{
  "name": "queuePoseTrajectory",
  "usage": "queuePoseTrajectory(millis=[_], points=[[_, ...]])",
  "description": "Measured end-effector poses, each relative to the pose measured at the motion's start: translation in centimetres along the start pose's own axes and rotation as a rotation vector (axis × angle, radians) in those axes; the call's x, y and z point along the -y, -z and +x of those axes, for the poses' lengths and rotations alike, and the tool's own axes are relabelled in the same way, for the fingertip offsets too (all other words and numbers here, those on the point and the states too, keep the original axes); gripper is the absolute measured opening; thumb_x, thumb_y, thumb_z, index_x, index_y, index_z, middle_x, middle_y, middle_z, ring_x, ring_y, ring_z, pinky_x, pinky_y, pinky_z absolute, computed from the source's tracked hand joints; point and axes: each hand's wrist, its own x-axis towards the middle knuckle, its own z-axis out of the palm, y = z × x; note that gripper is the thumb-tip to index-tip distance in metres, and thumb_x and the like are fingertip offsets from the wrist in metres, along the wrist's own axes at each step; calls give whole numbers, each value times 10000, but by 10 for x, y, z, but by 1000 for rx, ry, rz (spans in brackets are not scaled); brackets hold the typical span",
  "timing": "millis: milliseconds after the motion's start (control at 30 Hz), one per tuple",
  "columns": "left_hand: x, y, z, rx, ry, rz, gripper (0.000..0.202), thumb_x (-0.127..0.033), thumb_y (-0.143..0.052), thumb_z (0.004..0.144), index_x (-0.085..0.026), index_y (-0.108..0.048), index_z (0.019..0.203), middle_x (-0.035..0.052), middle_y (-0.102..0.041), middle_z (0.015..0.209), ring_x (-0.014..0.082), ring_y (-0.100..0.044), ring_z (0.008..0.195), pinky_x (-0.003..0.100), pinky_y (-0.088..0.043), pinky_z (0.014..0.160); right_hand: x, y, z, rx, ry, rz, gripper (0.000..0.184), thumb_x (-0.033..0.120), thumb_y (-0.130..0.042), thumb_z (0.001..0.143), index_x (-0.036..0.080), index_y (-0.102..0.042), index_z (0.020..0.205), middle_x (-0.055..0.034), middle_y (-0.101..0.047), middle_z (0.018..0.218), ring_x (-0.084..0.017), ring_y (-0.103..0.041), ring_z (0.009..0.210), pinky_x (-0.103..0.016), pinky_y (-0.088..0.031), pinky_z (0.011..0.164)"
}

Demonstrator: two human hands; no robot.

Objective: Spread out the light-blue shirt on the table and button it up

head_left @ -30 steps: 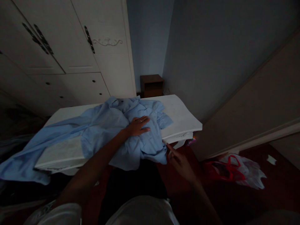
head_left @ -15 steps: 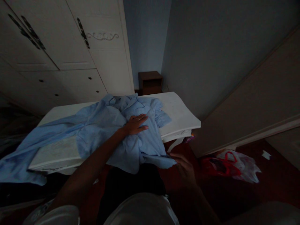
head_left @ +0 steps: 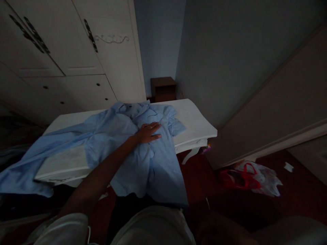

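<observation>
A light blue shirt [head_left: 163, 170] with a collar and long sleeves lies spread over a white table [head_left: 192, 117]. One sleeve hangs past the table's left end, and the lower part drapes over the front edge towards my body. My left hand [head_left: 149, 132] rests flat on the shirt's upper part, fingers stretched and a ring on one of them. Low in the view, right of the hanging hem, my right hand [head_left: 211, 224] is a dark, blurred shape. Its fingers cannot be made out, and the hem's corner appears apart from it.
A white wardrobe [head_left: 120, 68] with dark handles stands behind the table. A small brown cabinet [head_left: 163, 81] sits in the far corner. On the red floor at right lie a red and white plastic bag [head_left: 263, 178] and a white scrap [head_left: 288, 166].
My right hand has moved from the shirt's hem corner down towards me. The bunched lower edge now hangs lower and flatter. My left hand stays in place on the shirt.
</observation>
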Motion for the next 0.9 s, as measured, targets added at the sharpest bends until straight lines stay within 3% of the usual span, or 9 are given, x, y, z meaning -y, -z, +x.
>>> queuePoseTrajectory(millis=[100, 233, 300, 400, 533, 600, 700, 800, 900], points=[[1, 4, 0, -38, 23, -168, 667, -574, -471, 883, -199, -411, 1431, 118, -361, 1531, 268, -328, 1416, 474, -248, 1140, 20, 14, 19, 108, 16, -6, 254, 382, -595, 844, 246, -740, 1002, -66, -730, 842, -169, -675, 684, -257, -525, 592], [1, 20, -13, -210, 51, -398, 599, -547, -492, 883, -167, -514, 1345, 111, -528, 1412, 230, -486, 1308, 380, -355, 1117, 44, 33, 57, 15, 161, -150, 271, 323, -594, 859, 253, -712, 1093, -82, -725, 1024, -219, -673, 923, -344, -539, 809], [-1, 28, -28, -280, 86, -359, 557, -526, -480, 900, -172, -531, 1328, 107, -555, 1383, 228, -508, 1285, 383, -367, 1115, 58, 42, 76, -44, 225, -185, 270, 348, -596, 869, 271, -703, 1104, -71, -711, 1083, -227, -662, 975, -374, -525, 865], [-8, 32, -64, -305, 153, -165, 598, -561, -538, 865, -191, -529, 1335, 123, -532, 1403, 263, -459, 1330, 433, -348, 1127, 80, 52, 103, -70, 300, -140, 288, 418, -561, 897, 248, -689, 1091, -53, -714, 951, -190, -672, 820, -348, -548, 777], [-22, 11, -120, -222, 222, 4, 826, -658, -685, 696, -213, -507, 1368, 143, -445, 1474, 340, -332, 1404, 528, -301, 1141, 106, 63, 134, -107, 376, -67, 332, 467, -563, 886, 202, -678, 1048, -39, -679, 827, -169, -647, 731, -295, -538, 648], [-26, -5, -143, -216, 240, 37, 708, -552, -734, 711, -248, -557, 1326, 120, -441, 1480, 350, -331, 1403, 567, -297, 1135, 118, 68, 149, -123, 400, -61, 334, 465, -580, 872, 191, -677, 1037, -32, -664, 807, -161, -633, 710, -288, -528, 626], [-25, -25, -170, -321, 234, 24, 312, -287, -615, 862, -286, -676, 1169, 62, -571, 1372, 277, -447, 1342, 509, -384, 1107, 133, 78, 174, -143, 435, -74, 326, 441, -609, 849, 181, -678, 1033, -26, -656, 795, -151, -612, 683, -290, -514, 628], [-21, -29, -192, -437, 205, -58, 319, -195, -469, 912, -317, -725, 1060, 33, -680, 1215, 226, -594, 1191, 462, -514, 988, 147, 91, 207, -162, 485, -72, 325, 430, -636, 814, 173, -678, 1010, -31, -662, 796, -153, -608, 677, -291, -504, 627], [-22, -18, -215, -526, 232, -129, 359, -208, -427, 915, -331, -717, 1088, 33, -704, 1163, 224, -640, 1115, 466, -558, 922, 160, 104, 245, -205, 530, -86, 321, 413, -624, 805, 168, -668, 1008, -32, -660, 783, -155, -609, 667, -286, -498, 609]])
